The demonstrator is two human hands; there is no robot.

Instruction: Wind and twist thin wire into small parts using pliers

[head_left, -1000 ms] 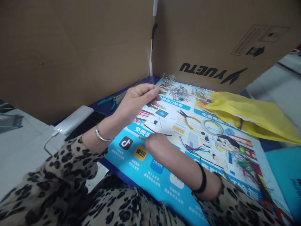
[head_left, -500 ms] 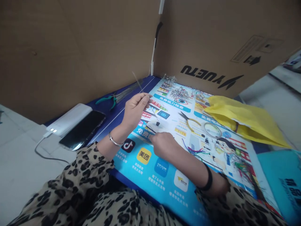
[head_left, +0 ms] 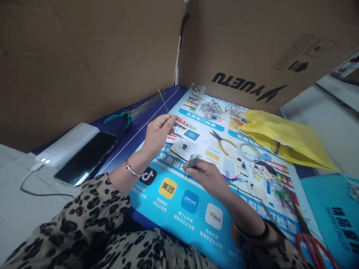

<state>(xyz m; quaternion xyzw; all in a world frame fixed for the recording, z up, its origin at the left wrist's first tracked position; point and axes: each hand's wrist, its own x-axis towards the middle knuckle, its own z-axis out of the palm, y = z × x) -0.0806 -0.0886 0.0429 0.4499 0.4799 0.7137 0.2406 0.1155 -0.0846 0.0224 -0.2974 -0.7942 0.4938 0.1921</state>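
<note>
My left hand (head_left: 159,132) pinches a thin, straight metal wire (head_left: 163,101) between thumb and fingers. One part of the wire sticks up past the fingers, and a fine length slants down toward my right hand (head_left: 206,172). That hand is closed on a small, flat grey piece (head_left: 194,160), which shows above the fingertips; its kind is not clear. Beyond the hands, yellow-handled pliers (head_left: 224,144) lie beside a roll of pale wire or tape (head_left: 250,152). Several coloured wires (head_left: 232,180) rest just past my right wrist.
Teal-handled pliers (head_left: 120,117) and a bundle of thin rods (head_left: 147,106) lie at left, near a phone (head_left: 86,158) and white power bank (head_left: 67,144). Tangled wire (head_left: 213,107) sits behind. A yellow bag (head_left: 291,140) and red-handled scissors (head_left: 311,246) are at right. Cardboard walls (head_left: 112,48) stand behind.
My right hand has turned and moved slightly right, so the grey piece now shows in its fingers. The left hand still pinches the wire. The view has shifted, bringing the scissors' red handles in.
</note>
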